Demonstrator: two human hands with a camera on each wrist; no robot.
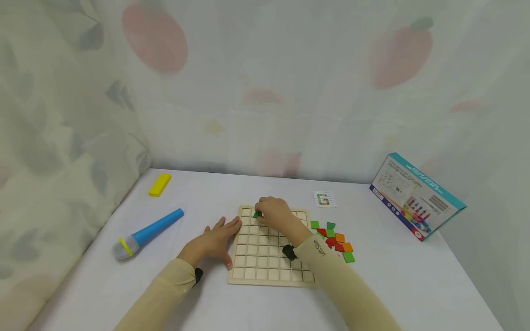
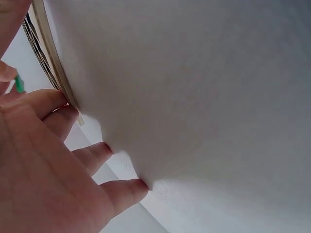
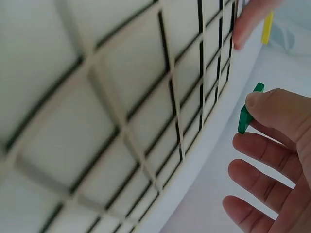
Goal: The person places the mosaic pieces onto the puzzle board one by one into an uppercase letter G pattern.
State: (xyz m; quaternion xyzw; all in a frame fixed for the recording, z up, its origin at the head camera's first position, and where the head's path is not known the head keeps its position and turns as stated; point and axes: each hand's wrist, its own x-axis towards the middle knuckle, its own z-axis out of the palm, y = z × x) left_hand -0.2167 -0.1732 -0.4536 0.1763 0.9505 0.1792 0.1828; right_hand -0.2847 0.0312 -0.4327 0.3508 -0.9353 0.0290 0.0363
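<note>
"So, what is the left hand doing?"

"Holding nothing: its fingers are spread wide, tips at the left edge of the wooden grid board. Light pressure there should stop it sliding."

"And the green piece?"

"Over the board's far rows, left of centre, tilted and unseated. The right hand reaches across the board from the right and pinches it between thumb and fingertips, other fingers loosely bent and apart."

"How best to place it?"

"I'd turn it flat, line its edges up with a cell's walls, then press gently, keeping the sleeve clear of the loose pieces beside the board."
</note>
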